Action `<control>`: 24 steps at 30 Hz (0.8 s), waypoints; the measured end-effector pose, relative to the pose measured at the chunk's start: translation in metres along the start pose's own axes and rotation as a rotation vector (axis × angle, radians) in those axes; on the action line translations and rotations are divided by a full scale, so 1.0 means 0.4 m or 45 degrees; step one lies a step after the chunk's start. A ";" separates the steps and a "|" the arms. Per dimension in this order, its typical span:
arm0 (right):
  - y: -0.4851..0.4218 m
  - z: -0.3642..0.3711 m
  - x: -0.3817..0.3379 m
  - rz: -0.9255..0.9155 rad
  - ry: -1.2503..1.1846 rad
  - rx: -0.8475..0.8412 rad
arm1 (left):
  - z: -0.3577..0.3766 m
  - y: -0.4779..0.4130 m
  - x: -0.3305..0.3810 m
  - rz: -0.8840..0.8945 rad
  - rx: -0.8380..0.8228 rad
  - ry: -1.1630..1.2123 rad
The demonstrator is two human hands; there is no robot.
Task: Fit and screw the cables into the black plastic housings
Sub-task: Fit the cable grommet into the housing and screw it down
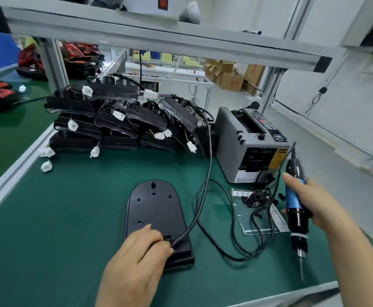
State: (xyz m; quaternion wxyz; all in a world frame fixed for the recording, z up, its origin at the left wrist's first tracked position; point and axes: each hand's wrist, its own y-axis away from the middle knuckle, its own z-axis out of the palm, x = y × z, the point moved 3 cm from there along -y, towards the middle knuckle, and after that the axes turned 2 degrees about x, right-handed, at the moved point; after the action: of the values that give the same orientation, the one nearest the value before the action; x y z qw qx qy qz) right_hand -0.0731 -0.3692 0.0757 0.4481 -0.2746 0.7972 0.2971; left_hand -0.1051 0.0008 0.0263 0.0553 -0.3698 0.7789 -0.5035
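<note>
The person's left hand [141,251] lies on the near end of a black plastic housing [154,209]. Its fingers are curled down and pinch the end of a thick black cable [205,169] where it meets a small opening in the housing. The housing lies flat on the green mat [70,218], rounded end away from the person, with several small holes showing in its upper face. The cable rises from the housing and runs back toward a heap of finished housings [119,120] with white connectors [72,125] dangling from them. To the right, the right hand [313,204] grips an electric screwdriver [296,216] by its blue and black body, holding it apart from the housing with the bit pointing down above the mat. A thin black cord [232,218] loops on the mat between the housing and a clear bag [258,227] of small black parts. Behind the bag stands a grey tape dispenser [232,138].
</note>
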 end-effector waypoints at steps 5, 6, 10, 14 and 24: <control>-0.035 0.028 0.041 0.063 0.363 0.094 | 0.002 0.002 -0.003 0.020 0.004 0.012; -0.040 0.031 0.045 0.061 0.431 0.113 | 0.003 0.002 -0.004 0.024 0.005 0.008; -0.050 0.027 0.039 0.034 0.712 0.174 | 0.004 0.002 -0.003 0.028 0.019 -0.026; -0.053 0.013 0.040 0.054 0.963 0.205 | 0.006 0.002 -0.004 0.043 0.015 -0.037; -0.033 0.013 0.053 -0.035 1.130 0.221 | 0.010 0.002 -0.007 0.057 0.011 -0.034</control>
State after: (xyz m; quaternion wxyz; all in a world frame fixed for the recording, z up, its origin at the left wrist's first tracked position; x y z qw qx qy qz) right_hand -0.0703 -0.3778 0.0519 0.0881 -0.3474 0.9304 0.0766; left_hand -0.1015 -0.0002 0.0228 0.0786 -0.3587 0.7841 -0.5003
